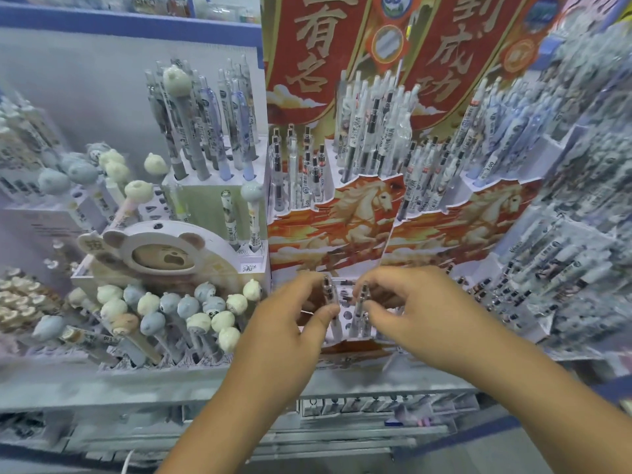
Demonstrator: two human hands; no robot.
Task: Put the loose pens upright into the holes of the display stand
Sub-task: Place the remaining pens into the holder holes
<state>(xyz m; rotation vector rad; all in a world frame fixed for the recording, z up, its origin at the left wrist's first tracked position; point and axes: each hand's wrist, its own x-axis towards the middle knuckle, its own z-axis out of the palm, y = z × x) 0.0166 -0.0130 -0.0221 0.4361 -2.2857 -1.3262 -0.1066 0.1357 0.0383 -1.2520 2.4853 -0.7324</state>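
Observation:
A red and gold display stand (345,230) with horse pictures rises in tiers at the centre; its upper tiers hold several upright pens. At its lowest tier (347,314), with dark round holes, both hands work close together. My left hand (290,313) pinches a clear pen (330,295), held upright over the holes. My right hand (413,306) grips another clear pen (361,302), also upright, its lower end down among the holes. Fingers hide most of the tier's front row.
To the left a bear-faced stand (160,258) holds several pens with soft animal heads (178,309). A taller stand (212,186) behind it holds more pens. Dense pen racks (564,200) fill the right. A shelf edge (205,381) runs below the stands.

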